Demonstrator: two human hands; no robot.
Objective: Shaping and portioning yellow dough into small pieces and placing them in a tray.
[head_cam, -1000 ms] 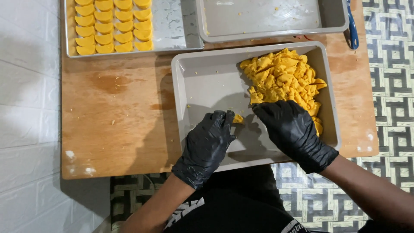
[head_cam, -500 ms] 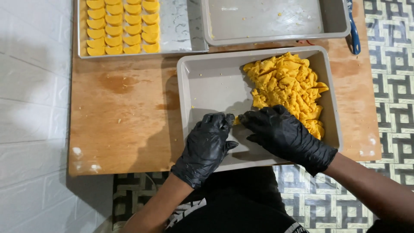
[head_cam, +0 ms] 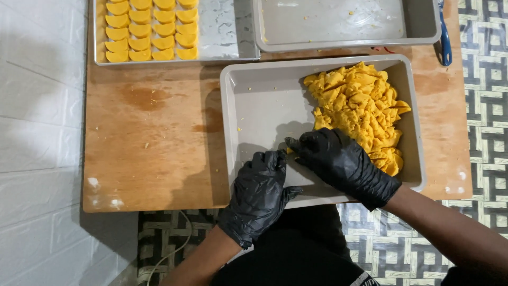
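Both hands work low in the middle of the frame, inside a grey tray (head_cam: 248,95) on the wooden tabletop (head_cam: 153,153). Left hand (head_cam: 260,190), in a black glove, is curled with its fingertips drawn together at the tray floor, and right hand (head_cam: 338,161), also gloved, lies flat-knuckled beside it with fingers bent toward the same spot; a small speck of yellow dough (head_cam: 290,151) shows just between the two sets of fingertips, so they seem to be pinching a little piece, though most of it is hidden. Compared with a second ago, the piece between the fingers shows less and the right hand has slid nearer to the heap of yellow dough scraps (head_cam: 360,106) that fills the right side of the tray, its back now touching the heap's edge. That suggests a bit of dough is being pressed into shape. In the upper left, a metal sheet (head_cam: 222,26) carries rows of formed yellow half-moons (head_cam: 151,29); an emptied grey tray (head_cam: 344,24) sits upper right, with a blue-handled tool (head_cam: 445,37) beside it.
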